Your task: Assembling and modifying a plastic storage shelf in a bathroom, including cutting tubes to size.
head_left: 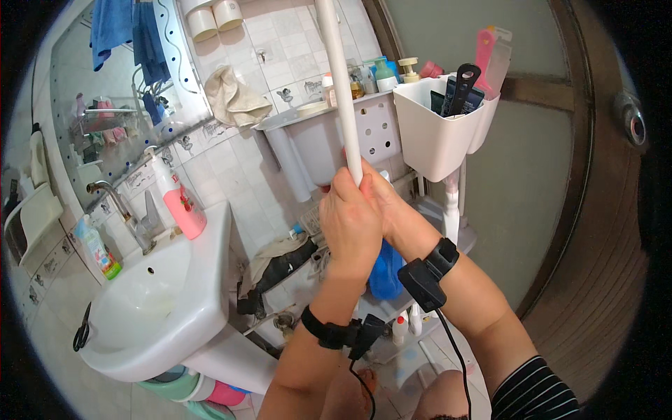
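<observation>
A long white pole (341,91) rises from my hands and runs out of view at the top. My left hand (348,217) is closed round its lower end. Right beside it, my right hand (383,199) also grips the pole, its fingers partly hidden behind the left hand. Each wrist wears a black strap with a small box and a cable. Behind the pole is a grey shelf rack (315,143) with bottles on top. A white bin (434,133) holding a black-handled brush and tubes hangs to the right of it.
At left stands a white sink (182,294) with a faucet (122,210), a pink pump bottle (178,199) and black scissors (82,329) on its rim. A mirror (126,105) is above. A glazed door (483,245) closes the right side. Basins (171,388) sit under the sink.
</observation>
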The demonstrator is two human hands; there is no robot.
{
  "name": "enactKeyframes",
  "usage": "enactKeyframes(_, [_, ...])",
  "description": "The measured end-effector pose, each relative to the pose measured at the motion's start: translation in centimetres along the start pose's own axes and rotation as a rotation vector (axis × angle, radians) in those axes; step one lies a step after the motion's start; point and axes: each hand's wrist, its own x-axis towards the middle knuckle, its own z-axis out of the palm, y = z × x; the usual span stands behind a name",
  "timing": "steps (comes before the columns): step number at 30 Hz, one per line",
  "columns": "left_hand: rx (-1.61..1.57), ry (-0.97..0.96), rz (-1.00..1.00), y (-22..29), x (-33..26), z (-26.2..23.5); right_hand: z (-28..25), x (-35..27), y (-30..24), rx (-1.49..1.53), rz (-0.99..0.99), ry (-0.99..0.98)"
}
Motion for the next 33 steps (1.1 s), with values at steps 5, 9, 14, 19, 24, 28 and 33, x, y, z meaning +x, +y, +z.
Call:
enactKeyframes(5, [-0.24, -0.037, -0.052, -1.6, 0.8, -1.6, 2.3, -1.4, -0.4, -0.057, -0.048, 0.099])
enactKeyframes(9, [-0.319, -0.019, -0.194, -3.6, 1.1, -5.6, -0.2, -0.9, -1.2, -0.253, -0.002, 0.087])
enactKeyframes(14, [-0.389, 0.119, -0.176, -8.6, 0.5, -9.4, 0.7, -1.1, -0.8, -0.252, -0.026, 0.117])
enactKeyframes(19, [-0.047, 0.091, -0.242, -13.8, -3.9, -7.1, 0.1, -1.2, -1.1, -0.282, -0.058, 0.07])
enactKeyframes(24, [-0.104, -0.04, -0.391, -18.3, -8.7, -4.4, 0.6, -1.1, -1.0, -0.298, -0.068, 0.074])
enactKeyframes(28, [-0.113, -0.07, -0.33, -20.3, -10.3, -2.1, 0.7, -1.3, -1.2, -0.306, -0.076, 0.073])
enactKeyframes(33, [-0.145, -0.097, -0.352, -21.9, -11.9, -0.4, 0.5, -1.2, -1.1, -0.325, -0.078, 0.095])
